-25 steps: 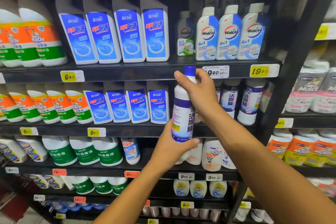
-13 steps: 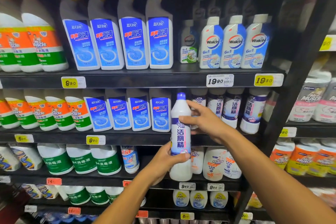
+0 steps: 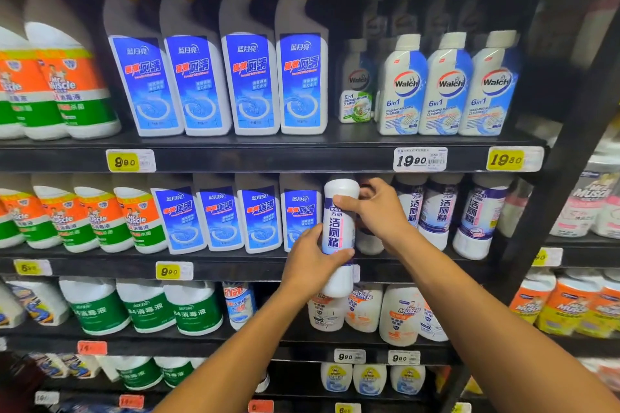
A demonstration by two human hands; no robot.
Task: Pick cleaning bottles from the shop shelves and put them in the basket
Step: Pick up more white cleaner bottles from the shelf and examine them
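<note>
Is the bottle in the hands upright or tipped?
Upright. The bottle stands vertical, its label reading top to bottom; the left hand grips its lower half, the right hand its top. Its cap is hidden.

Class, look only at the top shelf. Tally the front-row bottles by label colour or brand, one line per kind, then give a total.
Orange-and-green bottles: 2
Blue-label bottles: 4
Small Walch bottle: 1
Tall Walch bottles: 3
Total: 10

My left grip low on the bottle, right grip above it, matching bottles right, shelf behind
</note>
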